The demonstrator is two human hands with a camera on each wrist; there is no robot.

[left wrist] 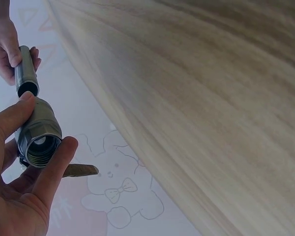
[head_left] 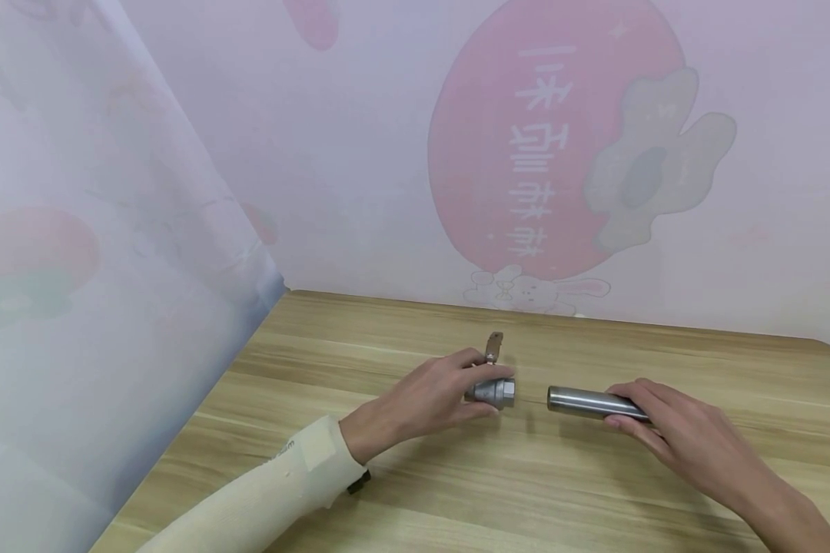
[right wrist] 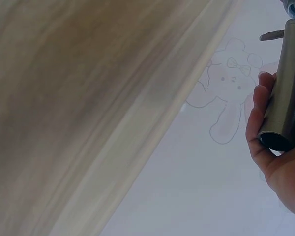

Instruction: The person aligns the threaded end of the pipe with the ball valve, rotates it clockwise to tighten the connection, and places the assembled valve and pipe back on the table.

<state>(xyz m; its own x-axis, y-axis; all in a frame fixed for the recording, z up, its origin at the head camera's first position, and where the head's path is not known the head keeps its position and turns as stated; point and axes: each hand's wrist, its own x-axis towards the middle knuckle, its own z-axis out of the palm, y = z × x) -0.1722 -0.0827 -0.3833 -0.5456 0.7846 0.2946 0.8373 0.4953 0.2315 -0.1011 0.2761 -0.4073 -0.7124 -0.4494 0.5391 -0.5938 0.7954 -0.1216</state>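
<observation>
My left hand (head_left: 437,393) grips a metal ball valve (head_left: 493,392) by its body, with the thumb and fingers around it. The valve's brownish lever handle (head_left: 495,346) sticks up beyond the fingers. In the left wrist view, the internal thread (left wrist: 39,156) shows in the valve's near opening. My right hand (head_left: 692,434) holds a short steel pipe (head_left: 588,402), thumb on one side and fingers on the other. The pipe's free end points at the valve, and a small gap separates the two in the head view. The pipe's hollow rear end (right wrist: 278,141) shows in the right wrist view.
Beneath both hands lies a wood-grain table (head_left: 360,338). A pale printed cloth (head_left: 360,153) with cartoon rabbits and a red circle hangs behind its far edge. Another pale cloth (head_left: 111,230) hangs along the left side.
</observation>
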